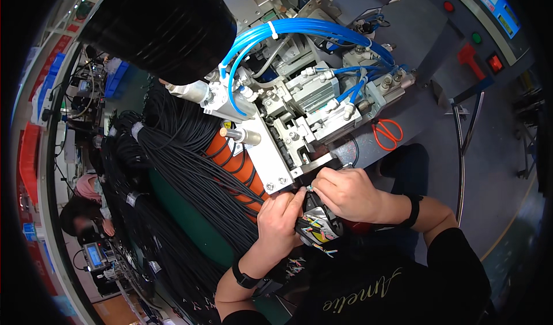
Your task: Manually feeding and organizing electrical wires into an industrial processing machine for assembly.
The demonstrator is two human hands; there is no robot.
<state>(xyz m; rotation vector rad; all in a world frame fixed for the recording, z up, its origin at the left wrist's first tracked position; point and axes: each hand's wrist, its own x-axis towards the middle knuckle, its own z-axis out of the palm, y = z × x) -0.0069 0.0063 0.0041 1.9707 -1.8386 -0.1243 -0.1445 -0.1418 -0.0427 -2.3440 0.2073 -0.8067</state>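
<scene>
Background blue bin, contents unclear; left hand, right hand pinching wires

Right of the grey bench I get grey floor with a yellow line, brightly lit in patches. I see a lit screen by the bench's far right corner. Well left of the bench I make out red and blue bins, bent by my lens.

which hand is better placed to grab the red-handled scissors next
Probably the right hand: it is nearer the red, loop-handled scissors, while the left hand sits farther off. Both appear busy at thin, light-coloured wires.
</scene>
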